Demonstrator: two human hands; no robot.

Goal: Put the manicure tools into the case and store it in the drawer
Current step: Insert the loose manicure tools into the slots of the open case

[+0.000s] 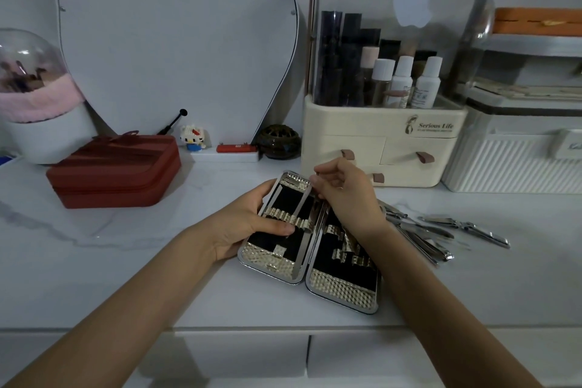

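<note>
Case (pixel 310 249) is lying open on the white tabletop (pixel 132 255), L hand (pixel 252 224) gripping its left half w/ thumb curling over the elastic strap. R hand (pixel 343 195) is hovering over the hinge at the case's top, fingers pinching a thin metal tool (pixel 316 209) that's angling down into the left half. Remaining manicure tools (pixel 441 233) are sitting in a loose pile just right of the case, in front of the cream organizer (pixel 382 126) w/ small drawers (pixel 406 153).

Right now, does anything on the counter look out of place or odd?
Nothing damaged or spilled. The loose tools lie in a jumbled pile right of the open case, still unpacked. The left hand steadies the case; the right hand pinches a thin tool.
</note>
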